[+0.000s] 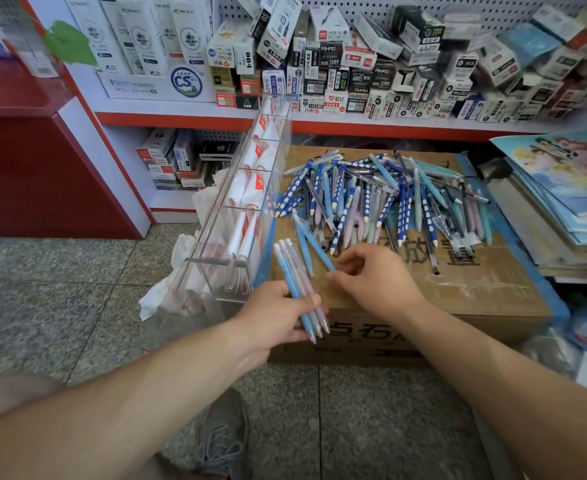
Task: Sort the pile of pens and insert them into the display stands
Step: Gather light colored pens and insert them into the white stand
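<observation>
Clasped in the person's left hand (278, 315) is a small bunch of slim pastel pens (299, 289), blue, pale grey and pink, held side by side with the fingers wrapped around their lower halves and their tips pointing down toward the floor. Just beside it, the right hand (375, 277) pinches the lower end of a single light-blue pen (314, 242) between thumb and fingertips; that pen slants up toward the heap. On top of the brown cardboard box (475, 285) lies the loose pile of pens (382, 199), mostly dark blue barrels with white spots mixed with pale blue, teal, pink and clear ones, lying crosswise over each other. Against the box's left edge leans a long clear acrylic display stand (240, 202) divided into compartments; these hold crumpled white paper with red print, and no pens can be made out in them. More of that white paper (167, 292) spills onto the speckled stone floor (77, 289) beside the stand. Behind, a white shelf with a red edge (181, 116) carries crowded boxes of stationery (354, 74). To the right of the box rests a stack of books with illustrated covers (562, 188), its corner close to the pile. A grey laced shoe (223, 438) shows at the bottom.
</observation>
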A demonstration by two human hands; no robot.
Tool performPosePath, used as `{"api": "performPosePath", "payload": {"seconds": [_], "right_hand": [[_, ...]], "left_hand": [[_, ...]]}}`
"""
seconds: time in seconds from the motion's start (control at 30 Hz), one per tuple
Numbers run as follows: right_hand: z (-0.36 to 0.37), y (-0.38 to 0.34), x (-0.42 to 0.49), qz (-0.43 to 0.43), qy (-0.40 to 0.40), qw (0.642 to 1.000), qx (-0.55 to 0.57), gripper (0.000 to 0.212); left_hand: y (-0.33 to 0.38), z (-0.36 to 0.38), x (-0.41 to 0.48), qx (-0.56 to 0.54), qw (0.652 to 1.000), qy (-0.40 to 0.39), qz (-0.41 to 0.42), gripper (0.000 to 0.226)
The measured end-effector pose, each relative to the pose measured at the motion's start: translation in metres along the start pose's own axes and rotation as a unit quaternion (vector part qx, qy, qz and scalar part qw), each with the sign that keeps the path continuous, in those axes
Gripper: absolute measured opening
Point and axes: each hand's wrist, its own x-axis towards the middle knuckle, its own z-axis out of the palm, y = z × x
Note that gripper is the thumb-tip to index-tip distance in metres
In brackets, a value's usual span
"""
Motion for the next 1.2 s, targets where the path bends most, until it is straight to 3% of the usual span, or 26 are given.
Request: {"api": "performPosePath", "payload": {"seconds": [0.13,0.3,0.5,0.83,1.0,1.07,1.2], "right_hand": [[0.004,-0.006,0.002,0.018,-0.022,0.998,-0.055,0.006],[-0.004,-0.004,-0.008,0.021,-0.017,0.999,0.044,0.017],[0.007,0.003,-0.036,-0.003,-0.086,0.992,0.093,0.015],[0.007,0.001,-0.050,-0.036,-0.097,0.993,0.064,0.013],[-0.004,-0.002,-0.039,-0.045,-0.181,0.981,0.056,0.011],[-0.010,-0.003,-0.028,-0.036,-0.164,0.984,0.064,0.015],[-0.007,-0.006,-0.001,-0.030,-0.032,0.998,0.040,0.011]], "left_hand": [[0.001,0.001,-0.001,-0.002,1.000,-0.002,0.010,0.013],[0.003,0.003,0.000,-0.026,0.999,0.006,0.028,0.010],[0.001,0.007,0.001,-0.028,0.998,0.013,0.055,0.013],[-0.008,0.006,0.002,-0.043,0.999,0.023,0.018,0.015],[-0.014,0.001,0.001,-0.045,0.999,0.013,-0.016,0.024],[-0.016,0.000,-0.001,-0.047,0.999,0.004,-0.020,0.025],[-0.017,-0.002,-0.005,-0.040,0.999,0.010,-0.010,0.025]]}}
